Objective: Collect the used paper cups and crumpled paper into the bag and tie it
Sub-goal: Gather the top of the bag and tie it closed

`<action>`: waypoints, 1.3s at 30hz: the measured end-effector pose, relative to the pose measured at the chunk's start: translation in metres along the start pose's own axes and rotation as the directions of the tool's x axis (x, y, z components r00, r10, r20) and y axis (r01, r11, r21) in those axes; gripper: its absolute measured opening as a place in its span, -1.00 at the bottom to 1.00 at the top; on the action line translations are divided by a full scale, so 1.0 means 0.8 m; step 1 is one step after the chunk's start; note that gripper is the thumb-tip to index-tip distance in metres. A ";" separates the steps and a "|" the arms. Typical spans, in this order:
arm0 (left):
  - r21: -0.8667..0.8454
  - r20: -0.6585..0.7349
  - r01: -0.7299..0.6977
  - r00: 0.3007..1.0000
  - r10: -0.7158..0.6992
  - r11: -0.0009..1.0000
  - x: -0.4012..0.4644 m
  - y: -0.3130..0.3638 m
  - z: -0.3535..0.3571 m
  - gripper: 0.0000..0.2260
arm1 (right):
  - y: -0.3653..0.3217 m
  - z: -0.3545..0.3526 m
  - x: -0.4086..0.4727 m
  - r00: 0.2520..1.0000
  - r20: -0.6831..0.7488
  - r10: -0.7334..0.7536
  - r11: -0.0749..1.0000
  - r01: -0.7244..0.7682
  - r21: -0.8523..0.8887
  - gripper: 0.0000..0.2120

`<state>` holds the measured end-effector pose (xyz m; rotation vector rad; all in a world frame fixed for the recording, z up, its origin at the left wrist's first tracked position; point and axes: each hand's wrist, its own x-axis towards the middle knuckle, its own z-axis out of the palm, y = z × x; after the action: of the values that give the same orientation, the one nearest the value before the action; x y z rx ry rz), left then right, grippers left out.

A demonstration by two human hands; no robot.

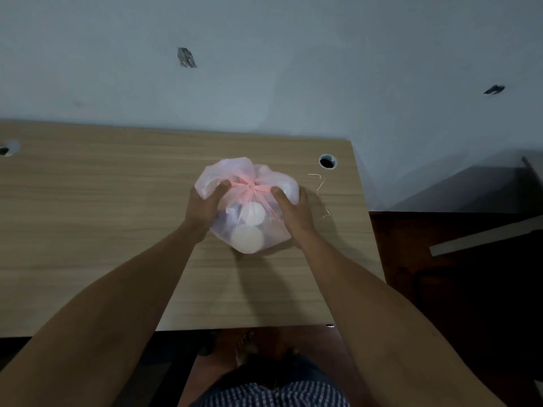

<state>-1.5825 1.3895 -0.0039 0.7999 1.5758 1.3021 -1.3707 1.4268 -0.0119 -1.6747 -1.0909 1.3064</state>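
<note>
Pink bag (pixel 249 207) gripped by both hands (pixel 202 205).

We see a wood-grain desk (pixel 88 230) with a round cable hole (pixel 327 162) near its far right corner, a thin loose string (pixel 321 188) lying beside that hole, and a pale wall (pixel 264 69) bearing two dark marks.

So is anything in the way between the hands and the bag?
Nothing visible. The left hand and right hand already hold the pink bag on the desk, each pinching a handle by the knot. The loose string lies off to the side.
</note>
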 end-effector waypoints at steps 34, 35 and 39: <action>0.155 -0.783 -0.241 0.561 0.268 0.958 -0.311 0.140 -0.492 -0.45 | -0.204 0.412 -0.375 0.598 0.618 -0.510 0.790 0.610 0.061 -0.23; 0.164 -0.811 -0.240 0.519 0.269 0.957 -0.331 0.141 -0.527 -0.45 | -0.205 0.439 -0.407 0.565 0.638 -0.523 0.778 0.622 0.088 -0.28; 0.213 -0.877 -0.212 0.388 0.283 0.954 -0.417 0.131 -0.663 -0.49 | -0.197 0.551 -0.539 0.450 0.704 -0.550 0.748 0.640 0.175 -0.27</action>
<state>-1.9557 0.9142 0.1923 0.3202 2.4153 2.1391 -1.8817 1.1057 0.1900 -0.6088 -2.0367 1.4246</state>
